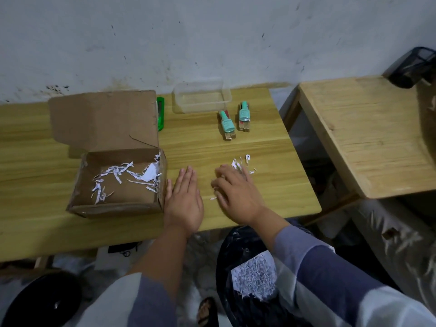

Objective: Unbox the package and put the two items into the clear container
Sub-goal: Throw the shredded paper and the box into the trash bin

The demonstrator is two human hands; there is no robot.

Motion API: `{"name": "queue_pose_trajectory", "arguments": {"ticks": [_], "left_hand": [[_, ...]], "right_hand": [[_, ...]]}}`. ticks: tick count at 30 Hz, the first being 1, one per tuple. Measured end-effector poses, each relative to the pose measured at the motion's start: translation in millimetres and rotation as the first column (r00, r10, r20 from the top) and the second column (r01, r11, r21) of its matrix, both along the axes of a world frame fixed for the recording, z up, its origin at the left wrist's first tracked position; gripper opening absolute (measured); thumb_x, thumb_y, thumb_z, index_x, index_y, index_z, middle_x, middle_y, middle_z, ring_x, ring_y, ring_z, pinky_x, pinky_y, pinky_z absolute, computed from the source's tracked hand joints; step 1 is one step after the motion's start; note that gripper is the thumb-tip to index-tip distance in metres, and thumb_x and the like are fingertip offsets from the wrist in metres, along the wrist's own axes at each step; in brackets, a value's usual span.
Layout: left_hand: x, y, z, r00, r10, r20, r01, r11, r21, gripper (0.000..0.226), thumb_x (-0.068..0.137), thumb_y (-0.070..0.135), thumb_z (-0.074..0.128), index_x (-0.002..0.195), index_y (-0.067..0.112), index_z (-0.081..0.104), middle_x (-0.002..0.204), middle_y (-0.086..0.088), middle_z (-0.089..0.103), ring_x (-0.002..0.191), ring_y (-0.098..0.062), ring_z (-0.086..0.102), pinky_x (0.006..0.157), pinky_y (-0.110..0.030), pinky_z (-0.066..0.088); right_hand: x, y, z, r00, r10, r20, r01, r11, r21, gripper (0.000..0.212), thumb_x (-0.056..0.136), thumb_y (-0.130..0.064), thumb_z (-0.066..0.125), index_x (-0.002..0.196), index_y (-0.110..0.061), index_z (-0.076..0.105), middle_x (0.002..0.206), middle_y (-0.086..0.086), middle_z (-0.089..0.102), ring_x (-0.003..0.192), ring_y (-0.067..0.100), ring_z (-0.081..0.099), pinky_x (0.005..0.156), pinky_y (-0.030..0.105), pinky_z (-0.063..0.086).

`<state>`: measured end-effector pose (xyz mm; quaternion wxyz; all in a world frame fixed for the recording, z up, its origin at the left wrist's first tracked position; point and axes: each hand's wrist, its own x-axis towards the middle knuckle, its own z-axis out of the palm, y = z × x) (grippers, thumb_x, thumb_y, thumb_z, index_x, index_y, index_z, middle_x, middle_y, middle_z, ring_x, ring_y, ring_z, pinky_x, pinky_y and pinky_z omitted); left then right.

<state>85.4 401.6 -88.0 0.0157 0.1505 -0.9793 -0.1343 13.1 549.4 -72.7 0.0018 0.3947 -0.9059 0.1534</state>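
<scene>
An open cardboard box (118,180) sits on the wooden table (271,147), lid flipped back, with white paper shreds inside. Two small teal items (227,123) (243,114) lie side by side just in front of the empty clear container (201,96) at the table's back. My left hand (184,199) rests flat and open on the table, touching the box's right wall. My right hand (236,190) lies palm down with curled fingers over loose paper shreds (238,164) on the table; whether it grips any I cannot tell.
A green utility knife (160,113) lies behind the box lid. A second wooden table (368,135) stands to the right with a black mesh holder (412,67). Below the table edge a black bag (245,274) holds more shreds. A wall runs along the back.
</scene>
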Motion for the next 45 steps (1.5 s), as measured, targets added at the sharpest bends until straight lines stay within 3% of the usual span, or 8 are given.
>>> {"name": "queue_pose_trajectory", "arguments": {"ticks": [5, 13, 17, 21, 26, 30, 35, 45], "left_hand": [[-5.0, 6.0, 7.0, 0.997, 0.043, 0.058, -0.045, 0.999, 0.03, 0.054, 0.102, 0.026, 0.021, 0.153, 0.016, 0.007, 0.162, 0.004, 0.0, 0.148, -0.011, -0.007, 0.119, -0.042, -0.009], [-20.8, 38.4, 6.6, 0.993, -0.089, 0.073, 0.089, 0.996, -0.001, 0.055, 0.102, 0.034, 0.016, 0.153, 0.018, 0.001, 0.161, 0.005, -0.007, 0.148, -0.011, -0.012, 0.118, -0.046, -0.009], [-18.2, 38.3, 1.7, 0.993, -0.09, 0.073, 0.092, 0.996, -0.016, 0.055, 0.102, 0.036, 0.014, 0.153, 0.019, 0.002, 0.161, 0.006, -0.007, 0.148, -0.01, -0.012, 0.119, -0.046, -0.009], [-18.8, 40.1, 2.4, 0.995, -0.078, 0.056, 0.079, 0.997, -0.011, 0.055, 0.101, 0.035, 0.016, 0.153, 0.02, 0.005, 0.162, 0.008, -0.003, 0.148, -0.009, -0.009, 0.12, -0.046, -0.006], [-18.8, 40.7, 1.3, 0.997, -0.067, 0.037, 0.068, 0.998, -0.006, 0.055, 0.101, 0.035, 0.017, 0.153, 0.02, 0.009, 0.162, 0.008, 0.002, 0.148, -0.009, -0.005, 0.121, -0.047, -0.002], [-19.2, 41.8, -0.1, 0.997, -0.064, 0.034, 0.065, 0.998, -0.023, 0.055, 0.1, 0.034, 0.017, 0.153, 0.019, 0.009, 0.162, 0.007, 0.002, 0.149, -0.01, -0.004, 0.121, -0.048, -0.002], [-17.5, 41.0, -1.4, 0.997, -0.066, 0.032, 0.066, 0.998, -0.024, 0.055, 0.101, 0.033, 0.018, 0.153, 0.018, 0.01, 0.162, 0.006, 0.003, 0.149, -0.01, -0.004, 0.121, -0.046, -0.004], [-22.1, 38.7, -2.0, 0.997, -0.07, 0.032, 0.072, 0.997, -0.035, 0.056, 0.099, 0.033, 0.024, 0.152, 0.017, 0.016, 0.162, 0.005, 0.009, 0.149, -0.012, 0.002, 0.12, -0.048, 0.0]], "right_hand": [[-21.9, 19.1, 12.8, 0.967, -0.244, 0.07, 0.249, 0.966, -0.065, 0.026, 0.084, -0.013, 0.058, 0.109, -0.017, 0.061, 0.134, 0.008, 0.05, 0.137, 0.026, 0.035, 0.118, 0.051, 0.009], [-53.9, 11.4, 8.7, 0.883, -0.371, 0.286, 0.335, 0.927, 0.167, 0.05, 0.098, -0.044, 0.026, 0.146, -0.03, 0.022, 0.161, 0.007, 0.004, 0.148, 0.031, -0.006, 0.118, 0.055, -0.001], [-46.7, 11.3, 5.5, 0.949, -0.285, 0.137, 0.266, 0.953, 0.143, 0.046, 0.095, -0.049, 0.031, 0.133, -0.025, 0.044, 0.148, 0.011, 0.036, 0.141, 0.028, 0.026, 0.113, 0.047, 0.024], [-27.8, 27.3, -2.1, 0.978, -0.138, -0.153, 0.158, 0.979, 0.125, 0.034, 0.091, -0.047, 0.041, 0.104, -0.019, 0.057, 0.11, 0.008, 0.058, 0.101, 0.03, 0.055, 0.076, 0.041, 0.046], [-7.5, 51.5, -1.7, 0.974, -0.144, -0.175, 0.156, 0.986, 0.06, 0.024, 0.089, -0.03, 0.039, 0.084, -0.012, 0.055, 0.064, 0.008, 0.06, 0.045, 0.031, 0.056, 0.038, 0.025, 0.027], [-11.8, 53.5, 4.8, 0.969, -0.245, 0.038, 0.241, 0.966, 0.098, 0.021, 0.099, -0.024, 0.038, 0.108, -0.008, 0.048, 0.089, 0.017, 0.066, 0.075, 0.04, 0.063, 0.054, 0.036, 0.035], [-19.5, 32.3, 17.8, 0.909, -0.302, 0.289, 0.345, 0.932, -0.11, 0.023, 0.098, -0.028, 0.042, 0.103, -0.008, 0.052, 0.087, 0.02, 0.068, 0.077, 0.039, 0.061, 0.06, 0.039, 0.042], [39.4, 104.8, 14.0, 0.867, -0.469, 0.166, 0.471, 0.882, 0.034, 0.023, 0.1, -0.029, 0.036, 0.105, -0.009, 0.046, 0.082, 0.02, 0.068, 0.068, 0.042, 0.059, 0.051, 0.035, 0.031]]}}
